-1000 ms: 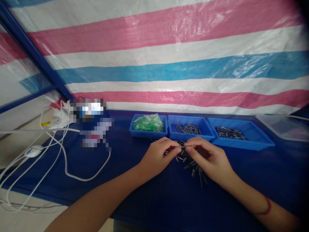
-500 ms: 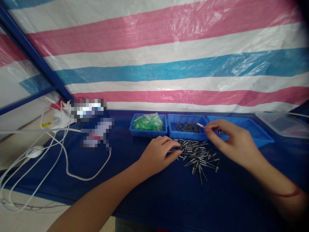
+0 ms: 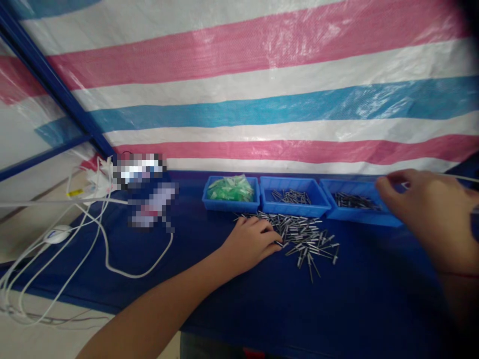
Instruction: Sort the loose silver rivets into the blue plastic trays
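My left hand (image 3: 252, 245) rests at the left edge of a loose pile of blind rivets (image 3: 299, 232), its thumb and index finger closed on one dark rivet (image 3: 278, 244). My right hand (image 3: 426, 214) is raised over the right end of the right blue bin (image 3: 364, 217), fingers curled together. What they hold, if anything, is hidden. Dark rivets (image 3: 355, 201) lie in that bin. The middle blue bin (image 3: 295, 208) holds more rivets (image 3: 291, 196). In the left blue bin (image 3: 229, 205) are green-and-clear plastic packets (image 3: 230, 190).
White cables (image 3: 105, 249) and a small white oval device (image 3: 58, 234) lie at the left, beside pixelated items (image 3: 155, 204). A striped plastic sheet (image 3: 262, 109) hangs behind the dark blue table (image 3: 318, 314). A blue metal frame (image 3: 63, 99) stands at the left.
My right hand has moved right, from between the middle and right bins, uncovering the rivets in the right bin. The small pale thing at its fingertips no longer shows. My left fingers have closed on a rivet.
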`<state>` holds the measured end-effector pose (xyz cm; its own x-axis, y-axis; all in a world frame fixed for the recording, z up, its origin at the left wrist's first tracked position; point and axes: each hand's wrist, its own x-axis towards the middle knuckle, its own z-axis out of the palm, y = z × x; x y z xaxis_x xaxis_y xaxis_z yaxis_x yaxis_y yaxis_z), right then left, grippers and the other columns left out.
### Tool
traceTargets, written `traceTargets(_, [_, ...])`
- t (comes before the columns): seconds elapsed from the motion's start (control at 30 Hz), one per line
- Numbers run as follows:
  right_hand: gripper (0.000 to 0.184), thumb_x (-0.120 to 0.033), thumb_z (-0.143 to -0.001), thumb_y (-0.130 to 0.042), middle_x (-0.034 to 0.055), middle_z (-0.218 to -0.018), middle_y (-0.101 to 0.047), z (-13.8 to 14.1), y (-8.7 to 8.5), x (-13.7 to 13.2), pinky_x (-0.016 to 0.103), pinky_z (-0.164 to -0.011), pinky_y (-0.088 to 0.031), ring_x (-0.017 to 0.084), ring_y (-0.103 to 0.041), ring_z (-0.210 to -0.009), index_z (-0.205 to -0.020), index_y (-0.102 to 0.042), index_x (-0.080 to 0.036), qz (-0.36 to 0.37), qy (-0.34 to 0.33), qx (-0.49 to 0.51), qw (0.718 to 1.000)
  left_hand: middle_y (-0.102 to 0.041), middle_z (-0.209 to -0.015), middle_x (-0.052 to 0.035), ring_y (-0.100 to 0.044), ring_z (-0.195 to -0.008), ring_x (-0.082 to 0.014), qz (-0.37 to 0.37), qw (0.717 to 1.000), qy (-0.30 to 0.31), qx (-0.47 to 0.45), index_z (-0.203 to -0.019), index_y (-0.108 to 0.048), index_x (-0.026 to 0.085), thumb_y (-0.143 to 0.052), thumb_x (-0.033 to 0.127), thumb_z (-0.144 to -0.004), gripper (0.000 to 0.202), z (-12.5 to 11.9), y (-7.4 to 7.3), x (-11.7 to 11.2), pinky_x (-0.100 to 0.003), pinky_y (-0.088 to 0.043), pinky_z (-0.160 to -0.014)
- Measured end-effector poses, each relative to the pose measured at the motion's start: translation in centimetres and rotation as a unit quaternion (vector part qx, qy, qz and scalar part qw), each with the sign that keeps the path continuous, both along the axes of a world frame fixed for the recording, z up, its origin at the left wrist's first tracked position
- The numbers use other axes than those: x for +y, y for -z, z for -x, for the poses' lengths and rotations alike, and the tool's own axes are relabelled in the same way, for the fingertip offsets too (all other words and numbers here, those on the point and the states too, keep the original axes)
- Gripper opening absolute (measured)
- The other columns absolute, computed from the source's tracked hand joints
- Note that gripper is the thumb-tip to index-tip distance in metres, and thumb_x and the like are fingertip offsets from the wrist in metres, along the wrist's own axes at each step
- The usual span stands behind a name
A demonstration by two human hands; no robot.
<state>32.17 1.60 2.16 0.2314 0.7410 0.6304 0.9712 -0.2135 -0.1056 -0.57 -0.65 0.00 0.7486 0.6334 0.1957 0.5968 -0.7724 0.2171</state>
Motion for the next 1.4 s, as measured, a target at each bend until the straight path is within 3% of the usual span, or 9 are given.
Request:
traceTargets(0.07, [0.036, -0.041, -0.091, -0.032, 0.0144, -0.089, -0.066, 2.3, -0.8, -0.7, 0.050, -0.076, -0.040, 0.038, -0.060, -0.094, -0.091, -0.062, -0.019, -0.022, -0.054, -0.015, 0.998, -0.063, -0.099, -0.0012, -0.053, -0.093, -0.0178, -0.005, 1.000, -0.004, 0.008, -0.098, -0.065, 0.024, -0.049, 0.038, -0.093, 0.022, -0.1, 0.0, 0.0, -0.033, -0.033, -0.078])
traceTargets(0.17, [0.027, -0.036, -0.092, -0.037, 0.0096, -0.084, -0.065, 5.1, -1.3, -1.5, 0.043, -0.078, -0.044, 0.031, -0.062, -0.085, -0.088, -0.060, -0.023, -0.033, -0.193, 0.017, 0.980, -0.062, -0.097, -0.0017, -0.053, -0.091, -0.0176, -0.007, 1.000, -0.008, 0.013, -0.097, -0.064, 0.023, -0.049, 0.037, -0.093, 0.021, -0.1, 0.0, 0.0, -0.032, -0.034, -0.077])
traceTargets(0.33, [0.013, -0.027, -0.089, -0.050, 0.0053, -0.080, -0.066, 8.6, 0.0, -2.1, 0.034, -0.071, -0.047, 0.020, -0.061, -0.073, -0.085, -0.060, -0.020, 0.020, -0.415, 0.040, 0.909, -0.060, -0.103, -0.0032, -0.053, -0.090, -0.0171, 0.001, 0.999, -0.015, -0.037, -0.095, -0.064, 0.020, -0.050, 0.030, -0.093, 0.017, -0.1, 0.0, 0.2, -0.030, -0.038, -0.079])
traceTargets(0.43, [0.012, -0.027, -0.089, -0.052, 0.0050, -0.085, -0.066, 10.2, 0.9, -2.5, 0.032, -0.072, -0.047, 0.018, -0.061, -0.079, -0.090, -0.061, -0.019, 0.095, -0.487, 0.069, 0.865, -0.061, -0.103, -0.0048, -0.053, -0.091, -0.0179, 0.009, 0.994, -0.037, -0.101, -0.094, -0.063, 0.019, -0.048, 0.029, -0.094, 0.018, -0.1, 0.0, 0.4, -0.031, -0.039, -0.082])
traceTargets(0.63, [0.017, -0.034, -0.090, -0.052, 0.0032, -0.086, -0.064, 11.9, 1.8, -3.0, 0.028, -0.066, -0.046, 0.014, -0.058, -0.073, -0.093, -0.061, -0.021, 0.184, -0.507, 0.213, 0.815, -0.063, -0.089, -0.0030, -0.058, -0.085, -0.0150, 0.102, 0.958, -0.057, -0.263, -0.092, -0.063, 0.017, -0.054, 0.026, -0.090, 0.013, -0.3, -0.1, 0.6, -0.025, -0.043, -0.079])
traceTargets(0.9, [0.020, -0.036, -0.092, -0.048, 0.0027, -0.087, -0.064, 12.4, 1.7, -3.2, 0.028, -0.069, -0.045, 0.016, -0.059, -0.078, -0.092, -0.062, -0.022, 0.220, -0.486, 0.319, 0.783, -0.065, -0.081, -0.0013, -0.059, -0.074, -0.0128, 0.180, 0.921, -0.060, -0.340, -0.087, -0.065, 0.017, -0.063, 0.028, -0.083, 0.012, -0.6, 0.0, 0.2, -0.023, -0.044, -0.071])
traceTargets(1.13, [0.022, -0.038, -0.090, -0.049, 0.0038, -0.084, -0.065, 12.9, 2.0, -3.3, 0.028, -0.062, -0.045, 0.016, -0.057, -0.071, -0.090, -0.061, -0.020, 0.238, -0.456, 0.383, 0.768, -0.066, -0.080, -0.0016, -0.062, -0.075, -0.0123, 0.321, 0.785, -0.121, -0.515, -0.086, -0.062, 0.015, -0.068, 0.025, -0.077, 0.015, -1.2, 0.3, 0.3, -0.023, -0.048, -0.072])
traceTargets(1.3, [0.022, -0.036, -0.090, -0.048, 0.0037, -0.080, -0.064, 13.4, 2.0, -3.5, 0.028, -0.062, -0.045, 0.016, -0.057, -0.070, -0.084, -0.060, -0.019, 0.229, -0.446, 0.348, 0.792, -0.067, -0.092, -0.0028, -0.065, -0.081, -0.0123, 0.360, 0.735, -0.101, -0.566, -0.095, -0.061, 0.017, -0.071, 0.021, -0.074, 0.024, -1.4, 0.2, 0.4, -0.024, -0.050, -0.076])
traceTargets(1.4, [0.022, -0.036, -0.091, -0.048, 0.0035, -0.079, -0.064, 13.4, 1.8, -3.7, 0.027, -0.061, -0.046, 0.016, -0.058, -0.071, -0.086, -0.061, -0.020, 0.213, -0.448, 0.349, 0.795, -0.065, -0.099, -0.0036, -0.065, -0.074, -0.0115, 0.380, 0.722, -0.115, -0.567, -0.104, -0.059, 0.018, -0.070, 0.022, -0.073, 0.033, -1.4, 0.3, 0.4, -0.024, -0.051, -0.069])
